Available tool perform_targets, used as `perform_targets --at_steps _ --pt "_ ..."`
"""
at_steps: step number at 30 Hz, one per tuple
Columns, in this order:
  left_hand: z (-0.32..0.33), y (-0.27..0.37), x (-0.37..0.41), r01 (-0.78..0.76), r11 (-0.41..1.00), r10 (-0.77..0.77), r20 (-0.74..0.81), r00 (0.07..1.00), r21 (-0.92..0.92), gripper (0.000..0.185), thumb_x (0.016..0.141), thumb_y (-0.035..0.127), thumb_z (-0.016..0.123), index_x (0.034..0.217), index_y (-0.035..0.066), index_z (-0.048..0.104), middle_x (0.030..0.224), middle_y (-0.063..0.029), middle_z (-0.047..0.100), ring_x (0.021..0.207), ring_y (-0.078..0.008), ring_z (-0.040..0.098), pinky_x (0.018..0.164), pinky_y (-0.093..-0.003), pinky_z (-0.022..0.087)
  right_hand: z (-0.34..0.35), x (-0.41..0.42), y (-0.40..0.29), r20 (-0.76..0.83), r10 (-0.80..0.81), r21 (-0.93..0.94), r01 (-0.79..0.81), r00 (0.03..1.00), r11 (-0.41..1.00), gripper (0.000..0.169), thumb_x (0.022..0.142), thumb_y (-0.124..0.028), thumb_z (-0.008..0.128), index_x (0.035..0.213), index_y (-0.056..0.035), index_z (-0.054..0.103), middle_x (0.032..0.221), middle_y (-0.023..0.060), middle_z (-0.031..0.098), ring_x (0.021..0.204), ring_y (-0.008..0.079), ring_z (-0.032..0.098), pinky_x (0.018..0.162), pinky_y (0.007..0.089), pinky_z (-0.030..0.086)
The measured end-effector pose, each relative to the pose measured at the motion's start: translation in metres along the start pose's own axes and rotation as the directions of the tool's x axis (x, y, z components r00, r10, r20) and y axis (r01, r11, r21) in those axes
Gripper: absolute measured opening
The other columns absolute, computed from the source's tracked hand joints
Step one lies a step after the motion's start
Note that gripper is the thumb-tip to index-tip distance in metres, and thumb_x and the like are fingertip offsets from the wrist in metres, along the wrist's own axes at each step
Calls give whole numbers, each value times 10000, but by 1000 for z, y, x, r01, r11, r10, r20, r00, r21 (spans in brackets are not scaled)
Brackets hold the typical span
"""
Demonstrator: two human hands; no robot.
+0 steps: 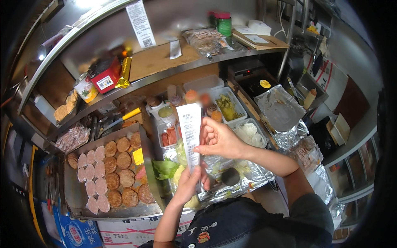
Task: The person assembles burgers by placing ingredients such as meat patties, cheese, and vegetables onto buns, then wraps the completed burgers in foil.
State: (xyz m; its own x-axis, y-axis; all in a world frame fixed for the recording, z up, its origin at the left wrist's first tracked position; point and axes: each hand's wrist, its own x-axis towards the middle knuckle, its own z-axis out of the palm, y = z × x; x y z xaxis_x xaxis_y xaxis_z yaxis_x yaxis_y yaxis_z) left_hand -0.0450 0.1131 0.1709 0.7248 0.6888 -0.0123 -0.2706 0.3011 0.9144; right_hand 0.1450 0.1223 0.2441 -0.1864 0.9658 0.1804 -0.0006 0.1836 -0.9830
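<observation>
A long printed paper receipt [188, 124] is held up in front of me, over the foil-covered work surface [214, 198]. My left hand [189, 181] pinches its lower end between thumb and fingers. Higher up, my right hand [218, 138] grips the strip's right edge with the thumb in front. Behind the paper stand tubs of sliced red-pink meat [169, 137], pickles [231, 105] and sliced onion [251, 133]. Lettuce leaves [164, 169] lie left of my left hand.
To the left, a griddle [150, 173] carries browned patties [125, 177], pale pink patties [90, 171] and a yellow square slice [138, 156]. A metal shelf [173, 69] crosses above. Squeeze bottles [177, 100] stand behind the receipt. At right are a foil-covered tray [279, 107] and a hot plate with an egg [265, 84].
</observation>
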Motion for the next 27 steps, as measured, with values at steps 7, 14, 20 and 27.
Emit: perform_targets --at_steps 7,14,20,27 --pt "-29 57 23 -90 996 87 -116 989 -18 497 1013 368 322 1222 -62 459 1041 -197 620 911 -254 655 805 -353 549 24 47 -6 -48 -138 -174 127 989 977 416 820 42 615 1190 10 428 850 30 541 742 64 557 644 189 484" --pt "-59 82 41 -286 957 287 -292 912 49 313 966 182 510 1149 -69 550 1027 -152 657 874 -183 658 773 -304 544 41 99 -12 -36 -134 -38 133 990 990 352 850 2 598 1169 -10 449 880 41 560 796 92 599 565 220 526" --pt "-91 99 57 -332 910 404 -351 845 249 235 936 182 571 1042 -22 621 914 -105 686 776 -136 655 693 -269 534 53 137 -19 -39 -198 -172 189 979 967 286 846 -33 622 1102 -4 498 999 82 619 895 123 616 696 253 523" --pt "-137 155 92 -395 888 450 -277 849 234 413 999 351 413 1006 -11 612 838 -96 684 694 -119 640 614 -258 521 53 203 -38 -12 -326 -220 316 945 923 257 866 -22 590 1107 57 548 1024 122 665 958 143 620 811 295 505"
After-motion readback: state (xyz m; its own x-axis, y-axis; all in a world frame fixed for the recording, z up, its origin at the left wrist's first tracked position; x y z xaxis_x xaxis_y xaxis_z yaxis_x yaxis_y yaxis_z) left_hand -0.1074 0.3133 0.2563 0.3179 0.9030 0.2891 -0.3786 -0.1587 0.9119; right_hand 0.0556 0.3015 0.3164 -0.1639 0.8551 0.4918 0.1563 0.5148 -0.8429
